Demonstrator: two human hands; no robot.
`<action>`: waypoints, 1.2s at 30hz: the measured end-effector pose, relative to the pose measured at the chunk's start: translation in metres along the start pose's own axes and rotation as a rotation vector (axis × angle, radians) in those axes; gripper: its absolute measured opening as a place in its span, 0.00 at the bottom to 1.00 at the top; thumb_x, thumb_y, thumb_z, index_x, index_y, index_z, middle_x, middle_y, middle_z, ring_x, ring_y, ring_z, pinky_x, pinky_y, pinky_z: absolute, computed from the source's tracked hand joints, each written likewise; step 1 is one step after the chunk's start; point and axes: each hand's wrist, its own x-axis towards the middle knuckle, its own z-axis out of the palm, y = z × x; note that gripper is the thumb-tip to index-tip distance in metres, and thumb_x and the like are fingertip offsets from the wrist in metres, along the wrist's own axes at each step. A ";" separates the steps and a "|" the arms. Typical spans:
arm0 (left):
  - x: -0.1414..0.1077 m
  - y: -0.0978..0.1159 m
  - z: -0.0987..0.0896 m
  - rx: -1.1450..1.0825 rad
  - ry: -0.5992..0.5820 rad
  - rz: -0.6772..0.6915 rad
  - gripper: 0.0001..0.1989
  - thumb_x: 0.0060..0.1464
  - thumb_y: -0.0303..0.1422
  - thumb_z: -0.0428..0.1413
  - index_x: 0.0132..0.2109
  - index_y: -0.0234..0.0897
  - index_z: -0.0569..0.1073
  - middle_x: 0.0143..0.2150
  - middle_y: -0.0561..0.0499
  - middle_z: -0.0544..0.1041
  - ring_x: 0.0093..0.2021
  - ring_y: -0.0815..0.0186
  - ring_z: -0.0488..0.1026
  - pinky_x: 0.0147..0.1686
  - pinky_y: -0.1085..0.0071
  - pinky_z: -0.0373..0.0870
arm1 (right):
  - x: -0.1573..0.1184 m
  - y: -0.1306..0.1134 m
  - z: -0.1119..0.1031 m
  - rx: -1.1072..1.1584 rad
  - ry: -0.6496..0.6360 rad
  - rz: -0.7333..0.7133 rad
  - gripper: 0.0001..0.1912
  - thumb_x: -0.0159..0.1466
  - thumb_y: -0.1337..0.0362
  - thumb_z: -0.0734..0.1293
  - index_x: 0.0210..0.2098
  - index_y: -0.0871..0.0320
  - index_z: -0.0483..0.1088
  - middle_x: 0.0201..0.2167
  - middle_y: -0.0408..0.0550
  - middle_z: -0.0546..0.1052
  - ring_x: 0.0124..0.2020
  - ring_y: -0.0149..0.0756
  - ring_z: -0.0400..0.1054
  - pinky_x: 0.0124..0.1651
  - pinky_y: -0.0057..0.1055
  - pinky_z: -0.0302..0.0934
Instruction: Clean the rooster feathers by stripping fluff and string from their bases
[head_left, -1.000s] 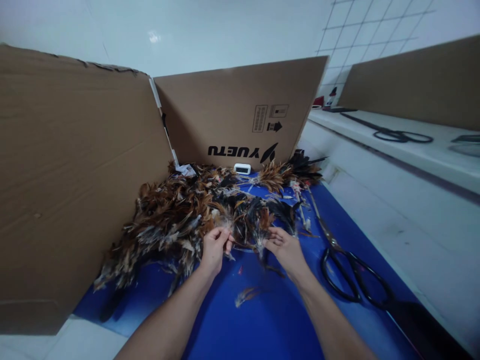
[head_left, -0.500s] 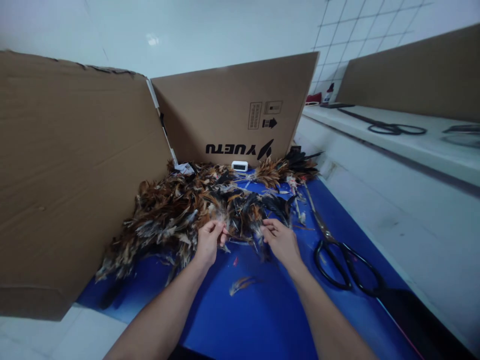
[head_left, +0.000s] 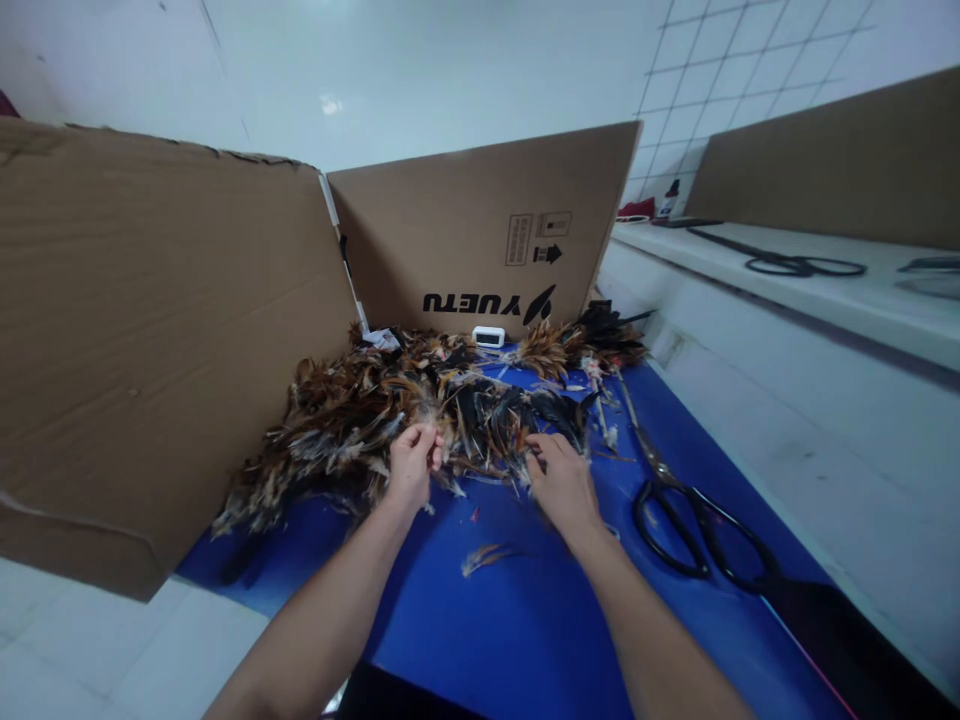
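Note:
A broad heap of brown, black and grey feathers (head_left: 337, 430) covers the far left and middle of the blue tabletop (head_left: 510, 630). At the heap's front edge, my left hand (head_left: 412, 462) is closed in a pinch, with the wispy feathers (head_left: 427, 408) it holds rising above the fingertips. My right hand (head_left: 559, 478) is beside the dark feathers to the right, thumb and fingers slightly apart; I see nothing held between them. One loose brownish feather (head_left: 487, 557) lies on the blue surface between my forearms.
Large black-handled scissors (head_left: 675, 520) lie at the right, partly beside a dark strip. Cardboard panels (head_left: 465, 220) stand behind and at the left. A small white digital device (head_left: 489, 337) sits at the back. Another pair of scissors (head_left: 795, 264) rests on the right ledge (head_left: 825, 300).
My right hand's fingers have parted from the feather tuft they were pinching. My left hand stays pinched and has moved slightly up. The camera view has shifted a little.

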 end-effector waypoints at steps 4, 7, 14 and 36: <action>0.000 -0.001 -0.002 -0.005 0.009 0.014 0.18 0.40 0.42 0.63 0.28 0.32 0.69 0.22 0.55 0.70 0.15 0.80 0.59 0.13 0.81 0.52 | 0.000 0.000 -0.002 -0.074 -0.036 0.013 0.10 0.59 0.66 0.57 0.32 0.56 0.70 0.27 0.48 0.73 0.29 0.37 0.66 0.34 0.31 0.58; 0.000 -0.001 -0.002 -0.011 0.016 0.023 0.18 0.40 0.43 0.63 0.28 0.32 0.69 0.21 0.56 0.69 0.14 0.80 0.58 0.13 0.81 0.51 | 0.001 0.001 -0.004 -0.085 -0.070 0.040 0.10 0.59 0.63 0.58 0.27 0.55 0.69 0.17 0.43 0.68 0.20 0.35 0.63 0.27 0.29 0.53; -0.001 0.005 -0.003 -0.031 0.043 0.044 0.18 0.39 0.43 0.63 0.27 0.32 0.69 0.21 0.56 0.69 0.15 0.80 0.58 0.13 0.82 0.52 | -0.002 -0.011 -0.009 -0.029 -0.275 -0.158 0.07 0.56 0.67 0.61 0.28 0.55 0.72 0.24 0.42 0.73 0.28 0.34 0.66 0.32 0.27 0.56; -0.008 0.006 0.002 -0.037 0.003 0.035 0.18 0.40 0.43 0.63 0.27 0.32 0.68 0.21 0.55 0.70 0.15 0.79 0.59 0.13 0.81 0.52 | -0.006 -0.015 0.011 0.304 -0.197 0.053 0.09 0.58 0.60 0.61 0.29 0.57 0.70 0.25 0.44 0.72 0.27 0.34 0.65 0.32 0.31 0.59</action>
